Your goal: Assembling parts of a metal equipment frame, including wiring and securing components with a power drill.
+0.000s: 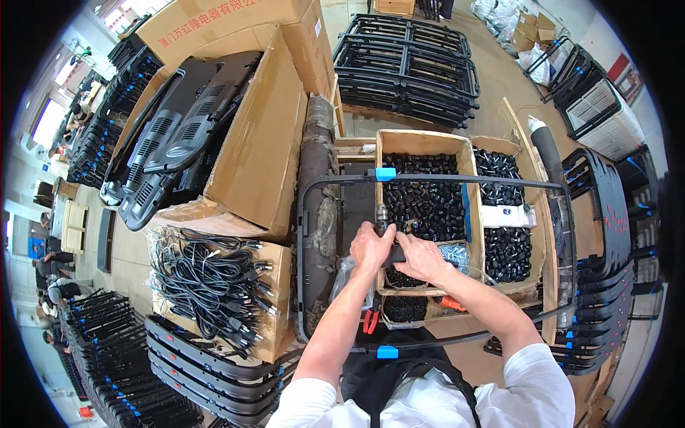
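Black-on-black work: clamping a driver (382, 216) inside the loop of the frame (471, 179), with left hand (369, 248) wrapped round its nose and right hand (422, 257) closed about its body. Apparently readying or adjusting the tool rather than driving anything, with its chuck just short of the frame's far blue clip (385, 173) and no bit clear enough to make out. Next, probably best to keep the right-hand hold firm, free the left for the screws (454, 255), and aim carefully at the frame.
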{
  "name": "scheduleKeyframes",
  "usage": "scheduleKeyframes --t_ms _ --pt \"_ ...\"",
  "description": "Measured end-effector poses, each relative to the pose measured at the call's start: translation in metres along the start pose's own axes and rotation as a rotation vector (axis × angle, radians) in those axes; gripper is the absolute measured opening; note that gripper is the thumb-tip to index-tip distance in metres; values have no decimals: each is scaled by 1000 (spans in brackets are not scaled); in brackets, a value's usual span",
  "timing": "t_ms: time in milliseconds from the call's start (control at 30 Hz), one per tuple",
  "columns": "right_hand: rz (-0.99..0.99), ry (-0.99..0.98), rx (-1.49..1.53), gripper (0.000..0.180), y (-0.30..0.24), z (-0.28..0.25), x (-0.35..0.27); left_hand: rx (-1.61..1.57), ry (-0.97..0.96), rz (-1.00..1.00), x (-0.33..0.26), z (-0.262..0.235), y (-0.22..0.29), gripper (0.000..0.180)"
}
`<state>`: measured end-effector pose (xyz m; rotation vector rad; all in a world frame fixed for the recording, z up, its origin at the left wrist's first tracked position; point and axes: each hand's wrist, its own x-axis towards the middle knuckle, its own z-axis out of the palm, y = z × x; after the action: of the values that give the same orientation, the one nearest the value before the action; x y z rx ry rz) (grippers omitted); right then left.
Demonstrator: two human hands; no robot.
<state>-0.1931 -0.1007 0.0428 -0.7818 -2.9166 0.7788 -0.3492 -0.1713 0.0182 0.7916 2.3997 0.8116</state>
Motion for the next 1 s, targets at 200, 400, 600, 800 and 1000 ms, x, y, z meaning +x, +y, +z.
scheduleKeyframes --t_ms 200,400,600,800,1000 --pt "61 1 -15 64 14 -9 5 44 -41 56 7 5 19 64" --pt "43 -37 19 72 15 -13 7 56 46 60 10 11 12 65" --pt "19 15 36 75 24 -2 7 105 11 66 12 9 18 63" --pt "11 87 98 81 33 11 10 176 -25 59 20 6 28 62" --pt "7 115 116 83 36 12 16 173 -12 70 25 6 30 59"
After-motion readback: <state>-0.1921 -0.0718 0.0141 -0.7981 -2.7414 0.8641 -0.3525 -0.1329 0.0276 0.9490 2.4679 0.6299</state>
